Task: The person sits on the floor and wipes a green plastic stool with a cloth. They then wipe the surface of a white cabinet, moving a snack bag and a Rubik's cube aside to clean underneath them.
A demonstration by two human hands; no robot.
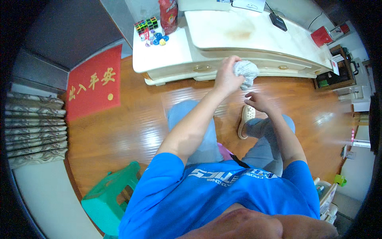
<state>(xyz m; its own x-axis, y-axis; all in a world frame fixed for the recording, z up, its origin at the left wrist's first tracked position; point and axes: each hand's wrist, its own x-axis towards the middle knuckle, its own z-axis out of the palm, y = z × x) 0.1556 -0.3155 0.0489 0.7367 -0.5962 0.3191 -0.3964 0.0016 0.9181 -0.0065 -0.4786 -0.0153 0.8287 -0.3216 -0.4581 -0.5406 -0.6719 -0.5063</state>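
My left hand [227, 76] reaches out in front of the cabinet drawers and grips a bunched, pale grey cloth [246, 72]. The cloth hangs in the air, and part of it droops below my fingers. Lower and to the right, my right hand [260, 102] hovers above my right leg, holding nothing, with its fingers bent and apart. Behind the cloth runs a long, low white cabinet [215, 35] with brass-coloured drawer pulls [202, 68]. A brownish stain [238, 35] marks its top. A cream clog [247, 119] is on my right foot.
At the cabinet's left end stand puzzle cubes [146, 25], a red bag [169, 18] and small toys [156, 39]. A black box [278, 21] and a red box [321, 36] lie farther right. A green plastic stool [110, 197] is near my left side; a red doormat [95, 83] lies left.
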